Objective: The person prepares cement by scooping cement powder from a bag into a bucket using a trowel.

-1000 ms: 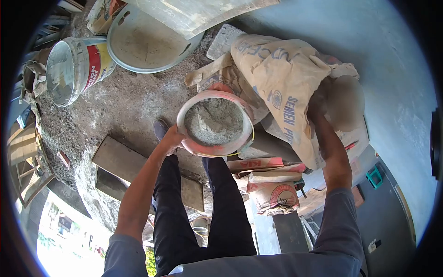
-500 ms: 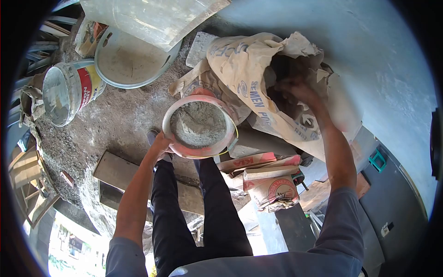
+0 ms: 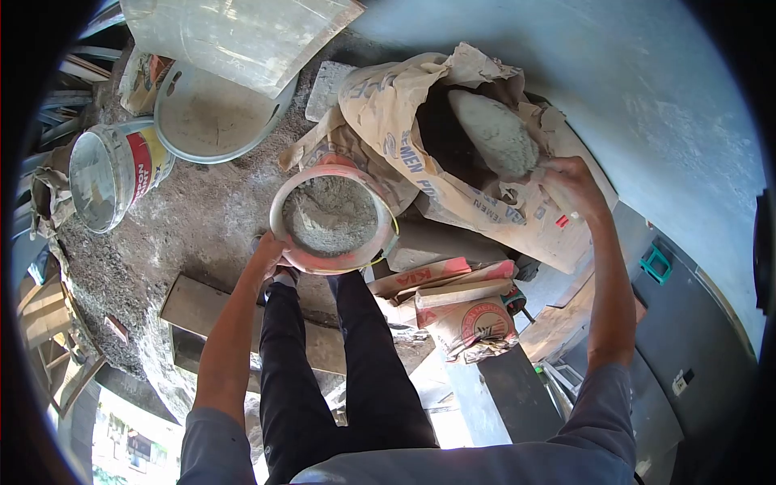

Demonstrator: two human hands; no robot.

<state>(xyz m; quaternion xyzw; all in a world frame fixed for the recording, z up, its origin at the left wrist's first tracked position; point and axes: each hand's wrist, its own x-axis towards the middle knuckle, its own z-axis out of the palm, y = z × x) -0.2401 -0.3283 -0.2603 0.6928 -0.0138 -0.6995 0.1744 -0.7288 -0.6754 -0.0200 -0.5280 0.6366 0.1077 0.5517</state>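
Note:
My left hand [image 3: 273, 250] grips the rim of a round bucket [image 3: 283, 252] that holds grey powder [image 3: 331, 217]. To the upper right, an open brown paper cement sack [image 3: 380, 105] leans near the wall. At its mouth my right hand [image 3: 570, 184] is closed on a scoop [image 3: 462, 105] heaped with grey powder. The scoop's handle is mostly hidden in the fingers.
A white paint pail [image 3: 101, 178] and a wide shallow tub [image 3: 214, 113] stand at the upper left, under a metal sheet [image 3: 234, 32]. Folded sacks [image 3: 473, 323] lie below the cement sack. A blue wall [image 3: 647, 105] rises on the right.
My right hand has come out of the sack's dark inside, and the loaded scoop now shows at the opening. My left hand still holds the bucket; the view has shifted slightly.

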